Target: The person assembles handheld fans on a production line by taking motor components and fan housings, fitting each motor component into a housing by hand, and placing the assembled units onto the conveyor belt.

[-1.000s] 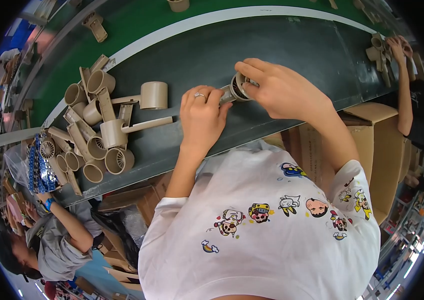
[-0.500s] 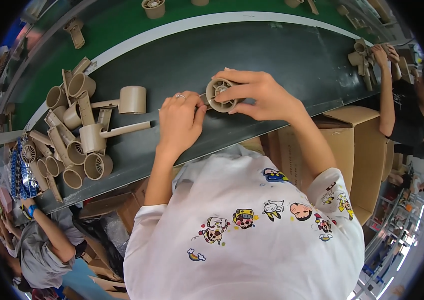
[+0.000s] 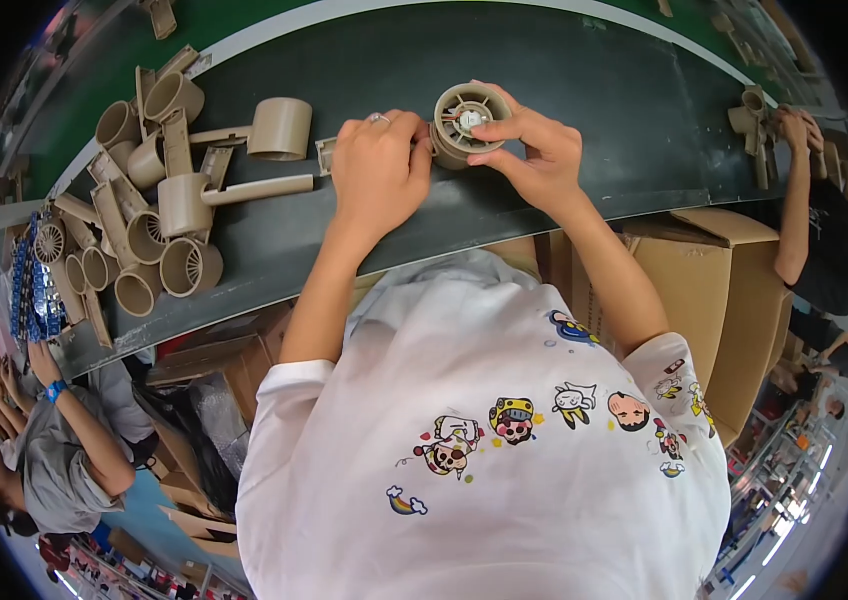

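A beige plastic cup-shaped part (image 3: 461,122) with spokes and a pale hub inside lies on its side over the dark belt (image 3: 604,130). My right hand (image 3: 534,150) grips its rim with thumb below and fingers over the top. My left hand (image 3: 379,170), a ring on one finger, closes on the part's handle end at the left, hiding most of that handle. A pile of the same beige handled cups (image 3: 149,200) lies to the left of my left hand.
A green strip with a white line (image 3: 274,25) runs behind the dark belt. An open cardboard box (image 3: 719,290) stands at my right. Another person's arm (image 3: 799,190) reaches to beige parts (image 3: 754,125) at the far right. A further person (image 3: 54,450) sits at lower left.
Both hands have turned the beige part so its spoked open end faces up at me, and they have shifted with it toward the middle of the view.
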`<state>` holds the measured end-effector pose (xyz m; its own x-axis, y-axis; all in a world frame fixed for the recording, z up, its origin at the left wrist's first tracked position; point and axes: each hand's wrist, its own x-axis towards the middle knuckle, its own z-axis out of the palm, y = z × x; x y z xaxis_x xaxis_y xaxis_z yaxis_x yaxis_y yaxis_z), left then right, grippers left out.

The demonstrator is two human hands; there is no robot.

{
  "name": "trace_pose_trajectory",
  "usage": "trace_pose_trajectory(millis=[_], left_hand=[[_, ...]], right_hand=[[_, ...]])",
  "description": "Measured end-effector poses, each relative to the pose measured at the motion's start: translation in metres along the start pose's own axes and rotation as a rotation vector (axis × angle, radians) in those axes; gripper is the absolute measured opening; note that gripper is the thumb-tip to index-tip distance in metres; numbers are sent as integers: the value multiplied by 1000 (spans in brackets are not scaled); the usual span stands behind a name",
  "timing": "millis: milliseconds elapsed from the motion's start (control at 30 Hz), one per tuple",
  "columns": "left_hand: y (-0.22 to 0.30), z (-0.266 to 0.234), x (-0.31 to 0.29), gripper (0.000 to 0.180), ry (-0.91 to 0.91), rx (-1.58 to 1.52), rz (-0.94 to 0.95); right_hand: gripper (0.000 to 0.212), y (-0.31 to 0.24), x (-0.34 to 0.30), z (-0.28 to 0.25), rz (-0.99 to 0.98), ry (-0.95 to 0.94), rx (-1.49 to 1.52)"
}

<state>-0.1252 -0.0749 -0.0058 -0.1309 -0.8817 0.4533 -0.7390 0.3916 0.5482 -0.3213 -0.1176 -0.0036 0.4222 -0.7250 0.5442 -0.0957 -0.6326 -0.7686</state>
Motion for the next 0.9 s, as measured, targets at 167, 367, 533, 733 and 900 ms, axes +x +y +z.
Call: trace_pose_trajectory(millis=[167,367,533,733,900], left_hand=[[4,4,-6,5,13,47,-26],[1,7,-12,8,13,43,-21],[0,7,-13,8,17,15,1],[1,7,-13,9,14,27,17],[0,11,-12,10,13,33,10]], right_hand=[[28,-1,-2,-4,291,44,407],[23,13,9,-21,168,-172,291],[29,17,9,-27,151,-235,297],[27,10,10,-26,58,-251,185],[26,11,16,-23,54,-285,303]])
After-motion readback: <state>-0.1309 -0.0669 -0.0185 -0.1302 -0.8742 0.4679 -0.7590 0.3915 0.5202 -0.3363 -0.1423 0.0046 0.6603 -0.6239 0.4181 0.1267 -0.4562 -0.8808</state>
